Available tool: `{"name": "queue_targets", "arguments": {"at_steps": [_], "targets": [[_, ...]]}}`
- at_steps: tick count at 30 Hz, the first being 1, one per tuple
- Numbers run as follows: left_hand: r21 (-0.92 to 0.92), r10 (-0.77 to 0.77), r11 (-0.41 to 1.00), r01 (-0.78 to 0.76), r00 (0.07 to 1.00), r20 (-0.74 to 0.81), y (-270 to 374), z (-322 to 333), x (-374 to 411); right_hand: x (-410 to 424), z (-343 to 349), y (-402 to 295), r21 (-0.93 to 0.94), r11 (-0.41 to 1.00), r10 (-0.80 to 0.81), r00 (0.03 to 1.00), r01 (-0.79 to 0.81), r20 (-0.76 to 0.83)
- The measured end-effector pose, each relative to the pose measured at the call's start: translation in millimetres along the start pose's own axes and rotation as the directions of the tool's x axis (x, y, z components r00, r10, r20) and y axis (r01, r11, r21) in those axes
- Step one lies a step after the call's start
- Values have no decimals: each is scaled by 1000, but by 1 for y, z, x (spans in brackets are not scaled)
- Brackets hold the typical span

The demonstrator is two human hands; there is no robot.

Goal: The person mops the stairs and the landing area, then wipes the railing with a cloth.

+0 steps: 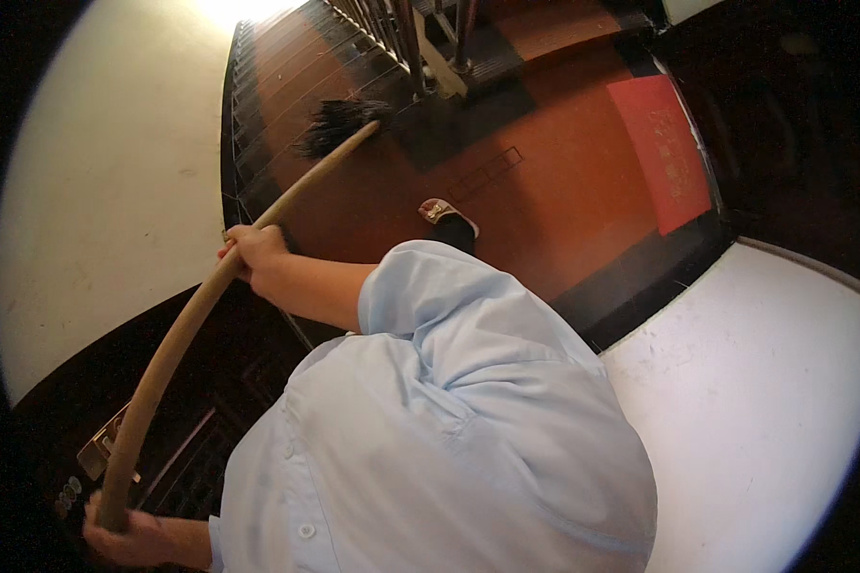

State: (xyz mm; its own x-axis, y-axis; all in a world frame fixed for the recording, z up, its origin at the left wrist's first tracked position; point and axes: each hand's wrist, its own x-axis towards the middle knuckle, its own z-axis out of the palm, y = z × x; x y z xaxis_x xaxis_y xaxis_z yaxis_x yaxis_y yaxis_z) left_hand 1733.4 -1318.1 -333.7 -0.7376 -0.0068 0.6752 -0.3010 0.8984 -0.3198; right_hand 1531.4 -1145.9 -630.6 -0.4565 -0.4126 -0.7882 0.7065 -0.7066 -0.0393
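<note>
A long wooden broom handle (165,351) runs diagonally across the left of the view. My right hand (258,252) grips it partway along, with my forearm reaching across my body. Around its upper end, at the lower left, my left hand (129,533) is closed. The black broom bristles (344,123) are at the far end, over the reddish-brown and black floor beside the top of the stairs. Whether every bristle touches the floor I cannot tell.
Steps (287,79) with dark edges are at the upper left, beside a metal railing (405,36). A pale wall (100,215) borders them. One slippered foot (448,215) shows on the floor. A red doormat (663,150) bearing writing lies right. A dark door with a metal handle (100,444) stands left.
</note>
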Motion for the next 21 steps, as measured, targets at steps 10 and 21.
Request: {"name": "queue_targets", "arguments": {"at_steps": [10, 21], "targets": [[-773, 384, 632, -55, 889, 251, 231, 197, -45, 75, -305, -135, 142, 952, -205, 910, 271, -360], [-941, 583, 285, 182, 747, 321, 391, 178, 58, 3, -354, -199, 306, 884, -203, 879, 354, -431]]}}
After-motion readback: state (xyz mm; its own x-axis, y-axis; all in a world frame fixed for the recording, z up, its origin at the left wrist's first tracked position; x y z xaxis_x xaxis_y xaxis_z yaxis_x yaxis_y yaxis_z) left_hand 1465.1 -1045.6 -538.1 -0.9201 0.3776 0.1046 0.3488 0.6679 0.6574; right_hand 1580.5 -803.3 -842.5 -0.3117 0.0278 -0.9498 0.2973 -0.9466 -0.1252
